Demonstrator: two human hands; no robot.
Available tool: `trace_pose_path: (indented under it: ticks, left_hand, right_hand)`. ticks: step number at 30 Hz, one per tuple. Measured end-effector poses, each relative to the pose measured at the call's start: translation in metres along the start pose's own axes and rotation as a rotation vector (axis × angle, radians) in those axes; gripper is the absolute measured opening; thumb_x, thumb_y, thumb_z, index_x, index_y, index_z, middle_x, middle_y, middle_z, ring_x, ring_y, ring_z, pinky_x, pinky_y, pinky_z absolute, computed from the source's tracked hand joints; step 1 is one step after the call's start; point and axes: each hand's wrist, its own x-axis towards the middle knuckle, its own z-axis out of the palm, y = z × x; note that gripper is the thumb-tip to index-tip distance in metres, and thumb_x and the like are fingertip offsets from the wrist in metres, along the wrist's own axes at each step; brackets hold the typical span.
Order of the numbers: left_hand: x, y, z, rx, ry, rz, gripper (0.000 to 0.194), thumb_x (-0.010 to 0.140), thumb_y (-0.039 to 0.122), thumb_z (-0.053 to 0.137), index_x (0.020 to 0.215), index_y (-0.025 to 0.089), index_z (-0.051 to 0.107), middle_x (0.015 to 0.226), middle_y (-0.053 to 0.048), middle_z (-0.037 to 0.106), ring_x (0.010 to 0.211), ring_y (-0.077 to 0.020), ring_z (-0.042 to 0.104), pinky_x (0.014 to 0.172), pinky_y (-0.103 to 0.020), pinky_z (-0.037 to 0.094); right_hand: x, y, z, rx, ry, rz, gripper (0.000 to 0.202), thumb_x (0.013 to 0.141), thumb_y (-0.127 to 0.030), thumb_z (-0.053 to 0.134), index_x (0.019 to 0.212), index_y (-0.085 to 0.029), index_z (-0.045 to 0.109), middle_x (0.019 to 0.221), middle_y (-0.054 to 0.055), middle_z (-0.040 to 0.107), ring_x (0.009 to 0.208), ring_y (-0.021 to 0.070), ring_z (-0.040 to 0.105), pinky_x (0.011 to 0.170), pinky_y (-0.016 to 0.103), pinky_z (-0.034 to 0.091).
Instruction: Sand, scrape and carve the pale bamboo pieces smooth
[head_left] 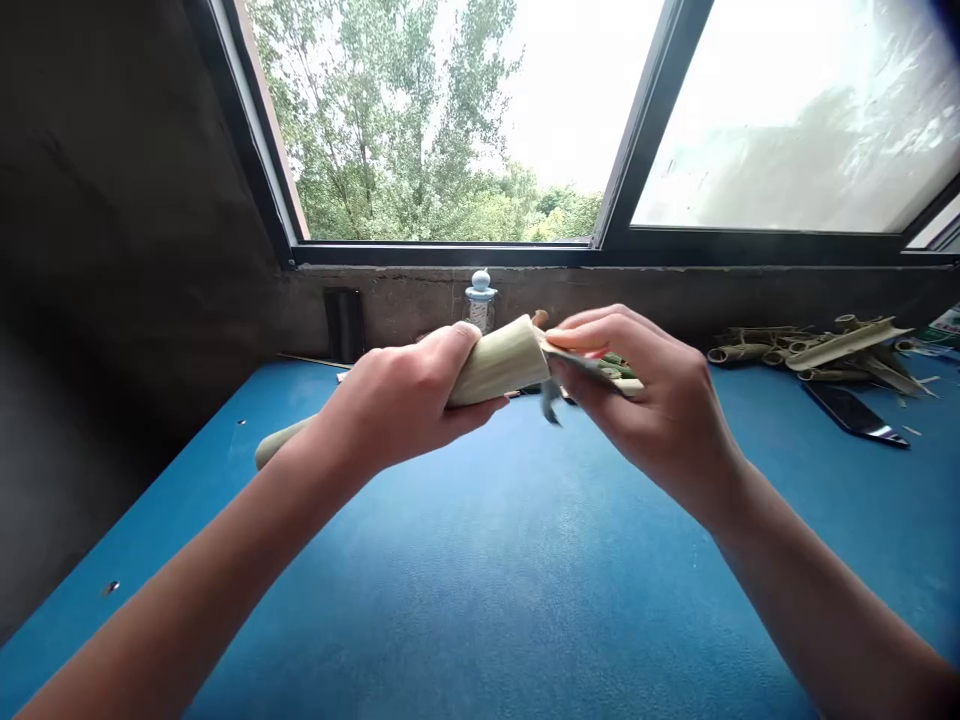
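My left hand (405, 400) grips a long pale green stalk (499, 362), held above the blue table (487, 560) with its thin end pointing back left past my wrist. At the stalk's thick end my right hand (645, 395) pinches a small peeling tool or blade (559, 378); a thin grey-green strip hangs down from it. Both hands meet at the middle of the view, a little above the tabletop.
A heap of peeled green strips (817, 348) lies at the back right by the wall. A dark phone (855, 412) rests in front of it. A small bottle with a blue cap (480, 298) stands under the window, a dark object (343, 325) to its left.
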Motion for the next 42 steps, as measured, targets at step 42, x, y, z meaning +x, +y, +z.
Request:
trace_pose_path:
  ticks: [42]
  left_hand:
    - [-0.025,-0.249,0.139,-0.095,-0.265,-0.896,0.07,0.086,0.021,0.043,0.155,0.016,0.035,0.122,-0.017,0.059,0.118,-0.0331,0.057,0.101,-0.043,0.045]
  right_hand:
    - [-0.048,0.117,0.113,0.513,-0.418,1.026,0.022,0.069,-0.033,0.07,0.084,-0.019,0.062,0.068,-0.003,0.059,0.064,0.0145,0.05,0.061,0.027,0.034]
